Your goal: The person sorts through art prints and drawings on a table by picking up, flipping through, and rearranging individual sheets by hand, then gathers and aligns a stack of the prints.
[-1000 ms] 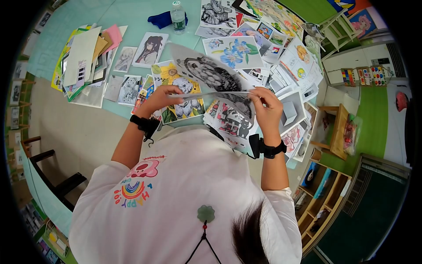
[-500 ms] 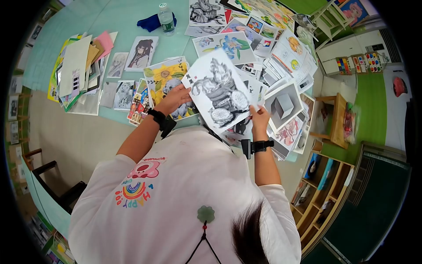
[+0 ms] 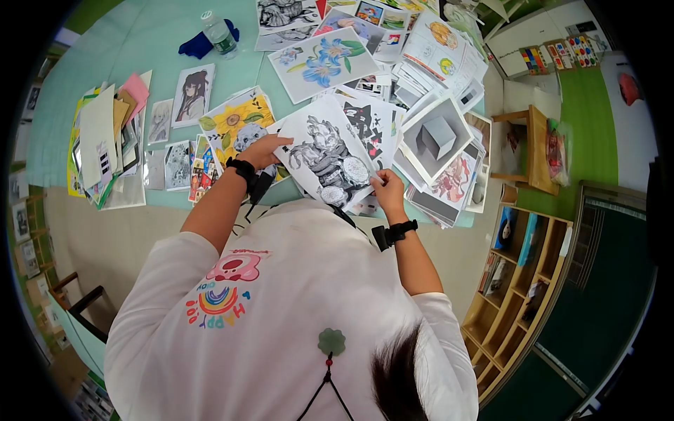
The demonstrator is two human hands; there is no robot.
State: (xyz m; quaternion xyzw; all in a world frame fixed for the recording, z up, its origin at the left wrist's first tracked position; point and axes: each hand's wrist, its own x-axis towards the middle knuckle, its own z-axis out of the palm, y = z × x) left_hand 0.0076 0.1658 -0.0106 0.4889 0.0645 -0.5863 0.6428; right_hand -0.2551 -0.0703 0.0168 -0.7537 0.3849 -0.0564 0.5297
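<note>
Between my two hands is a sheet with a black-and-white drawing (image 3: 324, 156), tilted in front of my chest. My left hand (image 3: 264, 151) pinches its left edge, and my right hand (image 3: 387, 191) grips its lower right edge. Under my left hand lies a sunflower picture (image 3: 233, 121), partly covered by the hand. Behind the held drawing is a picture with black cat-like figures (image 3: 359, 121). Farther up the table rests a blue lily picture (image 3: 323, 64). To the right of my right hand sits a grey cube drawing (image 3: 435, 137) on a pile of sheets.
A bottle (image 3: 219, 34) stands beside a dark blue cloth (image 3: 195, 46) on the glass table (image 3: 158, 59). At left is a stack of papers and folders (image 3: 98, 137). An anime girl picture (image 3: 192, 95) lies nearby. A wooden stool (image 3: 540, 151) and shelf unit (image 3: 523, 281) stand to the right.
The held drawing has come down a little toward my body, with both hands still on it. The camera view has shifted, so the table's contents appear farther left.
</note>
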